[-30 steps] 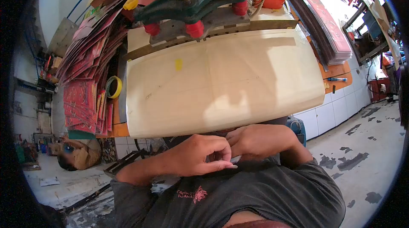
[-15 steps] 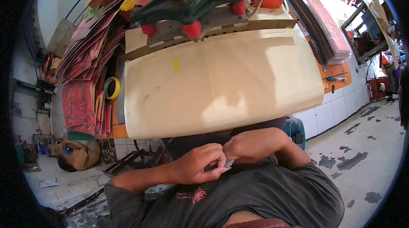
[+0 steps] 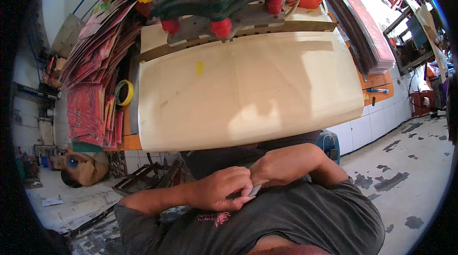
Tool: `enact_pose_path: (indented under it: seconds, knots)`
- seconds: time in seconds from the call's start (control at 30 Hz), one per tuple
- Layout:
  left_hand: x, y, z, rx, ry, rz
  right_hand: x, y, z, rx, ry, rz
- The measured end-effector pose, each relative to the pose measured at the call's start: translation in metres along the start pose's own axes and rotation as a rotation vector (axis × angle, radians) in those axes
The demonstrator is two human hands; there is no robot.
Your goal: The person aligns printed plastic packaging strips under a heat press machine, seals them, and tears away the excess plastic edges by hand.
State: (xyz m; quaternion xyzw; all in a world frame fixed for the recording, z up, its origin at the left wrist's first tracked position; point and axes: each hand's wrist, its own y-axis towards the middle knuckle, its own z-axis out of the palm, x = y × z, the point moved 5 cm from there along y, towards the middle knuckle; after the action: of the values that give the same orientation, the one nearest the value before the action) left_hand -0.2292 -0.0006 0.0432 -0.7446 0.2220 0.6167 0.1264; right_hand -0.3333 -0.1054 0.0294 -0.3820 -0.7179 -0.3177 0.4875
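Close together in front of my dark grey shirt (image 3: 305,217), both hands are bent inward with their fingers curled. My left hand (image 3: 228,188) pinches a small pale grey piece (image 3: 255,190), its thumb and forefinger closed at it. Against the left fingertips rests my right hand (image 3: 278,168), its fingers folded down over the same spot. What kind of thing the grey piece is cannot be made out; most of it is hidden by the fingers. Beyond the hands lies a large cream sheet (image 3: 214,107) over the worktable, its front edge curving downward.
A dark green machine frame (image 3: 214,0) with yellow knobs and red feet spans the back. Stacked red printed sheets (image 3: 90,107) and a yellow tape roll (image 3: 125,93) are at left. Pink panels (image 3: 365,21) and a blue pen (image 3: 377,90) lie right. A person (image 3: 86,169) is lower left.
The view has shifted slightly. My right fingers have closed further against my left fingertips, and the grey piece has turned a little. The sheet and machine look unmoved.
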Motion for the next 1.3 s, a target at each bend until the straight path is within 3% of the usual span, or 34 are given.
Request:
enact_pose_path:
  seconds: [0.1,0.17,0.23,0.3,0.37,0.47,0.6,0.67,0.7,0.77,0.8,0.9,1.0,1.07,1.1,1.17,1.2,1.3]
  knots:
    - [0.001,-0.005,0.005,0.012,0.003,-0.018,-0.001,-0.003,0.001,0.063,0.014,0.011]
    - [-0.002,-0.015,0.013,0.146,-0.082,0.116,0.001,-0.014,-0.009,-0.014,0.042,0.020]
    - [-0.012,-0.018,0.009,0.183,-0.037,0.049,-0.002,-0.026,-0.017,-0.070,0.000,-0.031]
    - [-0.014,-0.018,-0.013,-0.044,-0.053,-0.034,0.001,-0.031,-0.020,-0.140,-0.027,-0.079]
    - [-0.018,-0.016,-0.027,-0.043,0.045,-0.079,0.004,-0.031,-0.027,-0.119,-0.072,-0.011]
    - [-0.013,-0.023,-0.037,-0.317,-0.498,-0.038,0.008,-0.039,-0.048,-0.232,0.045,0.017]
    - [-0.017,-0.038,-0.052,-0.481,-0.552,0.052,0.021,-0.056,-0.066,-0.244,0.057,0.046]
    - [-0.024,-0.051,-0.065,-0.525,-0.523,0.089,0.025,-0.072,-0.078,-0.444,0.053,-0.044]
    - [-0.028,-0.059,-0.074,-0.565,-0.494,0.129,0.022,-0.079,-0.078,-0.442,0.054,-0.045]
    - [-0.040,-0.073,-0.093,-0.666,-0.410,0.202,0.024,-0.103,-0.088,-0.659,0.077,-0.230]
    - [-0.045,-0.085,-0.104,-0.730,-0.403,0.230,0.024,-0.111,-0.087,-0.652,0.078,-0.232]
    - [-0.063,-0.121,-0.137,-1.026,-0.230,0.297,0.030,-0.148,-0.092,-1.036,0.088,-0.386]
    - [-0.070,-0.172,-0.176,-1.217,-0.165,0.342,0.028,-0.195,-0.091,-1.161,0.061,-0.401]
    - [-0.070,-0.227,-0.206,-1.522,-0.022,0.340,0.025,-0.226,-0.087,-1.270,0.024,-0.447]
    - [-0.071,-0.252,-0.219,-1.535,-0.010,0.341,0.025,-0.244,-0.084,-1.354,-0.025,-0.447]
    - [-0.069,-0.321,-0.245,-1.781,0.031,0.255,0.015,-0.285,-0.072,-1.604,0.150,-0.611]
    - [-0.065,-0.357,-0.257,-1.784,0.035,0.257,0.015,-0.302,-0.070,-1.600,0.151,-0.614]
    - [-0.058,-0.459,-0.290,-1.925,0.119,0.250,0.025,-0.326,-0.066,-1.566,-0.061,-0.401]
